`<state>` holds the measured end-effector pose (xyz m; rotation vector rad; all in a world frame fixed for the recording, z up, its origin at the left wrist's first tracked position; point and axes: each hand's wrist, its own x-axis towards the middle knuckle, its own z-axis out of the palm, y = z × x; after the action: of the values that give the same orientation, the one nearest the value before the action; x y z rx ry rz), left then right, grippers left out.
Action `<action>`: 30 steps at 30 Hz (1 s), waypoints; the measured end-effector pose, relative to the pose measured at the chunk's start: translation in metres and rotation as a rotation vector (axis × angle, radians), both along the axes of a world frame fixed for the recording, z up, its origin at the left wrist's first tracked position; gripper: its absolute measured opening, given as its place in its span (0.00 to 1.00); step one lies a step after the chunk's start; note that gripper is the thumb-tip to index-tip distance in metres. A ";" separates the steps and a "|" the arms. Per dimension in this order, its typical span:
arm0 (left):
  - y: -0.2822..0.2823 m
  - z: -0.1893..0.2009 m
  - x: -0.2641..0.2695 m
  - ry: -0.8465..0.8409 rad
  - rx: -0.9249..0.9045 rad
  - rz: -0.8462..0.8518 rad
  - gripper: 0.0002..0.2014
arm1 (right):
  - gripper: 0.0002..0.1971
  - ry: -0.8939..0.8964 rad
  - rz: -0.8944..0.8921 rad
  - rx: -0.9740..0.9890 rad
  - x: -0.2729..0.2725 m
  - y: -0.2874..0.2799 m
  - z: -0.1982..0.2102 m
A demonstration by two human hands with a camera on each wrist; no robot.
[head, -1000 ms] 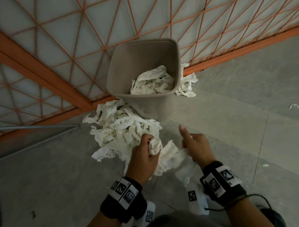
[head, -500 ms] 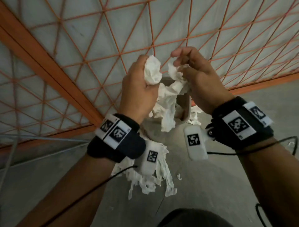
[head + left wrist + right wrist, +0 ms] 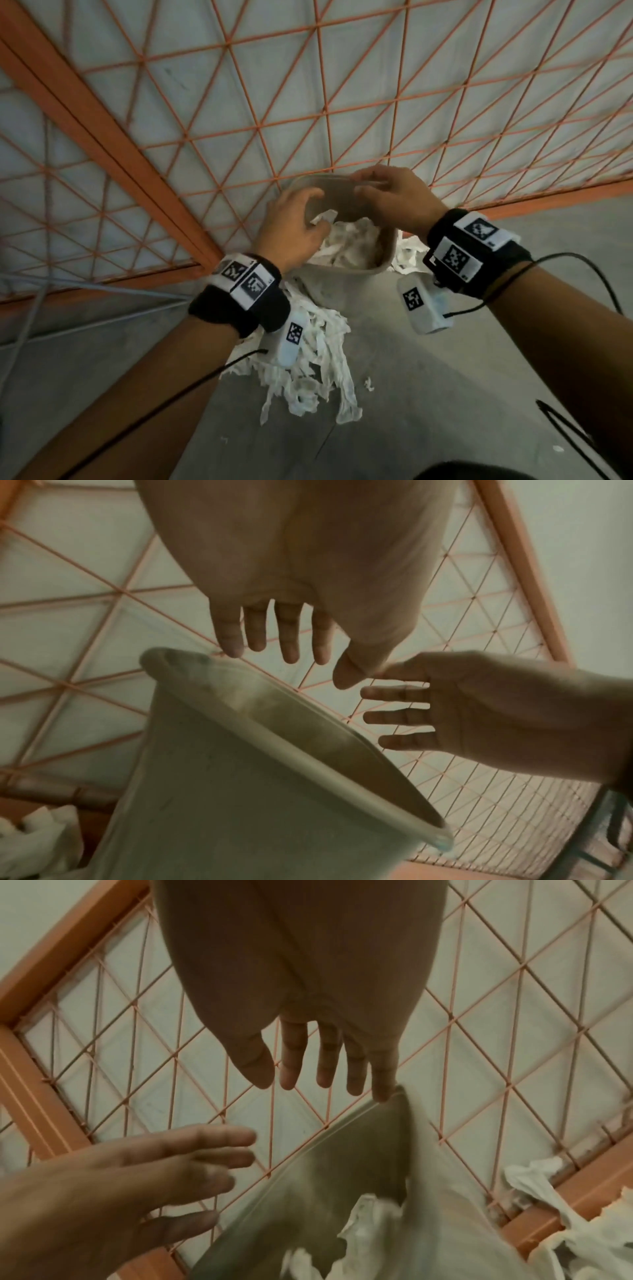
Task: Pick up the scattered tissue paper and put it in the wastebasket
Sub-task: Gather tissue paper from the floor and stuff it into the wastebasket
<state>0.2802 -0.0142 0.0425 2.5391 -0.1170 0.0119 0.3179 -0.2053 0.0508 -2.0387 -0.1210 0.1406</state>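
A beige wastebasket (image 3: pixel 339 284) stands on the floor against the orange mesh panel, with white tissue paper (image 3: pixel 349 240) heaped inside it. Both my hands hover over its mouth. My left hand (image 3: pixel 298 222) has its fingers spread and holds nothing; the left wrist view shows its fingers (image 3: pixel 289 637) straight above the rim (image 3: pixel 274 696). My right hand (image 3: pixel 387 195) is also empty, its fingers (image 3: pixel 325 1058) extended above the basket's far corner (image 3: pixel 387 1123). A pile of torn tissue (image 3: pixel 308 380) lies on the floor below my left wrist.
An orange metal frame with diagonal mesh (image 3: pixel 308 102) rises right behind the basket. More tissue (image 3: pixel 407 257) lies on the floor to the basket's right, seen also in the right wrist view as crumpled tissue (image 3: pixel 565 1231). Small scraps (image 3: pixel 368 383) dot the grey concrete floor.
Both hands carried a bundle of tissue up from the floor pile to the basket and let it go. Now the fingers are spread and empty over the rim.
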 end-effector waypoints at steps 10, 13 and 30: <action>-0.060 0.000 -0.123 0.061 -0.320 -0.063 0.07 | 0.10 -0.028 0.332 -0.523 0.018 -0.115 0.049; -0.097 -0.035 -0.129 0.194 -0.287 -0.130 0.06 | 0.12 -0.043 0.456 -0.667 0.023 -0.151 0.048; -0.193 -0.155 0.003 0.515 -0.058 0.136 0.27 | 0.30 0.078 0.644 -0.927 0.050 -0.183 -0.094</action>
<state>0.2829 -0.2075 -0.1121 2.4036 0.2548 -0.5706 0.3676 -0.3886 -0.0434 -2.8288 -0.7832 0.7982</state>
